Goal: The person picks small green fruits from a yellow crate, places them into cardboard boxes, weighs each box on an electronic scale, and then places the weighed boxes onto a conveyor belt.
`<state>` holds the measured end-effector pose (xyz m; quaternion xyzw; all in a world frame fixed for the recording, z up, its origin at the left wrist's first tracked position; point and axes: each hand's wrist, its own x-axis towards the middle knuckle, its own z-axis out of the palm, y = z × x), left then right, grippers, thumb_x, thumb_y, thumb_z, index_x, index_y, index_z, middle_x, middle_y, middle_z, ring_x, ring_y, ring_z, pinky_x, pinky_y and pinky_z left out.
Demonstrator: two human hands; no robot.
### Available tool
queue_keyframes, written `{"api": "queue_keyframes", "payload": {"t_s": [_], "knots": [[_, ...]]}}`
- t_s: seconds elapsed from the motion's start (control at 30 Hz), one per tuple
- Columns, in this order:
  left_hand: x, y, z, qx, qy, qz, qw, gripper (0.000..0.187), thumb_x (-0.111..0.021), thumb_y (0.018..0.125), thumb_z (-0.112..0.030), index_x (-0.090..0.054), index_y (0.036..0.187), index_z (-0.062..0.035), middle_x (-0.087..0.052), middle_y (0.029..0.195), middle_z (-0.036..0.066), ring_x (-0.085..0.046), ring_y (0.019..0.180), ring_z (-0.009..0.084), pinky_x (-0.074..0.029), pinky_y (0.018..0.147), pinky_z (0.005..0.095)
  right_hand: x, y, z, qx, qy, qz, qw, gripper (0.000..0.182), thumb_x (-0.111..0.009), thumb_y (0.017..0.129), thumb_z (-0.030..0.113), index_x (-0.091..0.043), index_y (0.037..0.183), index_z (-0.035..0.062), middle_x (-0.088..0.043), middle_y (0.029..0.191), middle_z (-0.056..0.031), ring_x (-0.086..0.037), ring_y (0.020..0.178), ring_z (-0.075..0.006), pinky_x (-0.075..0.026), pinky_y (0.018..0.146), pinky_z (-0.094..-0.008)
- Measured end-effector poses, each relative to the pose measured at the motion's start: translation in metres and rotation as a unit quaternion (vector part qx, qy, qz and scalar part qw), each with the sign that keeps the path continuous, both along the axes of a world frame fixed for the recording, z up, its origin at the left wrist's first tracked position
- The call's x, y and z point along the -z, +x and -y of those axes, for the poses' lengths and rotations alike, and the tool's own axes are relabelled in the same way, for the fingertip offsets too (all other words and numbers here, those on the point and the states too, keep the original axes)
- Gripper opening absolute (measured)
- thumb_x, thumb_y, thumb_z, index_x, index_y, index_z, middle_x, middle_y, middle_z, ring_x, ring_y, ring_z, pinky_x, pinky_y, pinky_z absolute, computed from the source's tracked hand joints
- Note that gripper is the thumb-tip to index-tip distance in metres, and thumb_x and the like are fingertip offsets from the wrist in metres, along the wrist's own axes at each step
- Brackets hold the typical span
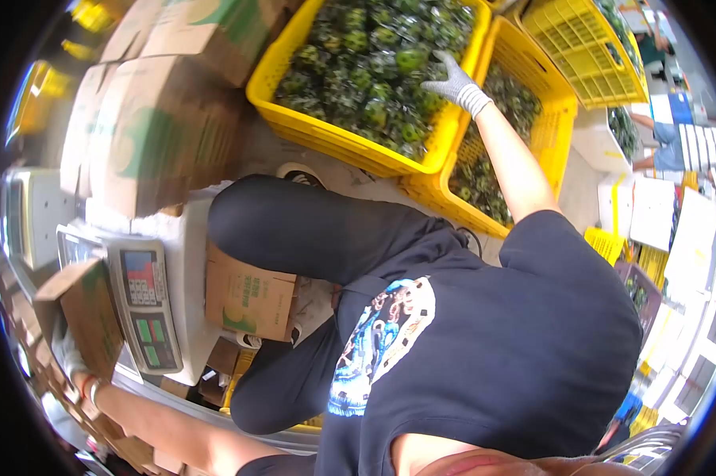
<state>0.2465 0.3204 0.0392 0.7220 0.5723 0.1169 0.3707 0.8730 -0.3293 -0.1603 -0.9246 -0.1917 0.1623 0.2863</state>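
Note:
My right hand point(458, 84), in a grey knitted glove, reaches over a yellow crate point(334, 136) with its fingers and thumb spread. Heaped in that crate is green produce point(374, 75) that glints as if wrapped in clear plastic. At the left of the view my left hand point(70, 353), also gloved, grips the side of a small cardboard box point(92, 313). This box sits tilted by the display of a digital scale point(145, 305). The fingertips of the left hand are partly hidden along the box.
A second yellow crate point(560, 131) with more greens adjoins the first, and another yellow crate point(588, 47) is behind it. Large cardboard cartons point(163, 135) are stacked at upper left. Another carton point(247, 293) lies near my legs. A person in a striped shirt point(703, 147) is at far right.

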Motion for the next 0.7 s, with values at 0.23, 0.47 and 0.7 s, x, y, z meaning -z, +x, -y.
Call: {"api": "queue_keyframes", "payload": {"t_s": [0.23,0.47,0.7], "knots": [[-0.038,0.032,0.050,-0.058,0.084,-0.160,0.982,0.041,-0.059,0.086,-0.020,-0.057,0.121,0.0013,-0.061,0.115,0.011,-0.056,0.097,0.0217,-0.043,0.086,0.0298,0.018,-0.017,0.139,0.219,-0.150,-0.007,0.964,0.033,-0.064,0.077,0.022,-0.063,0.107,0.0074,-0.066,0.107,-0.0119,-0.063,0.097,-0.0267,-0.047,0.088,-0.0350],[-0.063,-0.039,0.052,-0.117,0.192,-0.041,0.973,0.042,-0.066,0.085,-0.019,-0.056,0.122,-0.0015,-0.062,0.107,0.012,-0.058,0.095,0.0220,-0.051,0.079,0.0332,0.141,-0.099,0.181,0.062,-0.339,-0.250,0.905,0.062,-0.060,0.074,0.008,-0.045,0.133,0.0142,-0.048,0.132,-0.0176,-0.048,0.120,-0.0328,-0.042,0.099,-0.0395],[-0.039,-0.045,0.128,-0.133,0.383,-0.035,0.913,0.030,-0.057,0.088,-0.007,-0.059,0.116,0.0020,-0.064,0.108,0.008,-0.057,0.094,0.0165,-0.044,0.087,0.0281,0.260,-0.121,0.174,-0.066,-0.350,-0.135,0.925,0.048,-0.038,0.093,0.031,-0.039,0.137,0.0114,-0.042,0.139,-0.0136,-0.042,0.127,-0.0278,-0.037,0.101,-0.0398]]}}
